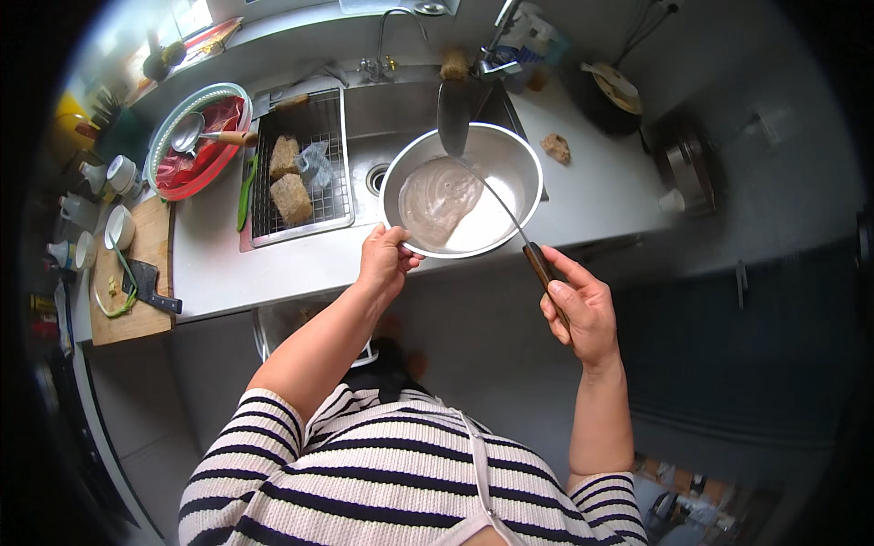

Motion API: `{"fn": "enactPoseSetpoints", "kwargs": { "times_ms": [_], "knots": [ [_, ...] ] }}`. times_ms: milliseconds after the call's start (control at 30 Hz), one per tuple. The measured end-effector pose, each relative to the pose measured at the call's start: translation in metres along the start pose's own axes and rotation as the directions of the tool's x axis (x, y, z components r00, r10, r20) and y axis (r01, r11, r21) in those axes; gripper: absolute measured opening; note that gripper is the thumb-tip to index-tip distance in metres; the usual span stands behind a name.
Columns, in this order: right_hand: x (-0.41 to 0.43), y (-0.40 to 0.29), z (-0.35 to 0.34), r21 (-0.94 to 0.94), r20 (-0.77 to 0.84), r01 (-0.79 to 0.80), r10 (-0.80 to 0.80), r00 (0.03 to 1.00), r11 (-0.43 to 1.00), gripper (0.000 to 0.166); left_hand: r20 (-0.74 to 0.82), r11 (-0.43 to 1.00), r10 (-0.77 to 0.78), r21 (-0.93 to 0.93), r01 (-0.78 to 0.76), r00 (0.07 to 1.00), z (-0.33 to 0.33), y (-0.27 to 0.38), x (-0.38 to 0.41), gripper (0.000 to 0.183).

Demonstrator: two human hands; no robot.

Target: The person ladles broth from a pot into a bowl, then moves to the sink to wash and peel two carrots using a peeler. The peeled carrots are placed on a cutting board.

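Observation:
My left hand (386, 259) grips the near-left rim of a large metal basin (522, 164), thumb over the edge. Murky brownish liquid (437, 194) lies inside, pooled toward the left, and the basin looks tilted that way. The basin is over the front of the sink (403, 102). In my right hand (580, 304) is the dark wooden handle of a long spatula (505, 205). Its broad dark blade (453, 119) is raised over the basin's far side; whether it touches the basin cannot be told.
A wire drain basket (300, 228) with scrubbing sponges (292, 198) sits left of the basin. Farther left are a red colander (181, 194) and a cutting board (147, 321) bearing a cleaver (147, 283). A faucet (377, 65) stands behind; a wok (604, 109) is at right.

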State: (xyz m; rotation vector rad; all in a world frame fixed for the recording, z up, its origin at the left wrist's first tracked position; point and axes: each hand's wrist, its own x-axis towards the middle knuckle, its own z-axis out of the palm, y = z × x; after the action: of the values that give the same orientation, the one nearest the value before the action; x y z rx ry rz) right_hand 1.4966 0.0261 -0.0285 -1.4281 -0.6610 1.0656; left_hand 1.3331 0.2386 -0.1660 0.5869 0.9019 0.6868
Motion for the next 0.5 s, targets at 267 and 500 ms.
{"fn": "enactPoseSetpoints", "kwargs": {
  "times_ms": [267,500],
  "knots": [
    [0.119,-0.012,-0.045,-0.287,0.105,0.010,0.021,0.994,0.958,0.041,-0.114,0.983,-0.007,-0.181,-0.014,0.993,0.041,-0.024,0.069,0.012],
    [0.202,-0.010,-0.060,-0.462,0.237,0.103,0.011,0.971,0.881,0.041,-0.240,0.942,-0.078,-0.335,-0.007,0.968,0.066,-0.044,0.102,0.012]
  ]
}}
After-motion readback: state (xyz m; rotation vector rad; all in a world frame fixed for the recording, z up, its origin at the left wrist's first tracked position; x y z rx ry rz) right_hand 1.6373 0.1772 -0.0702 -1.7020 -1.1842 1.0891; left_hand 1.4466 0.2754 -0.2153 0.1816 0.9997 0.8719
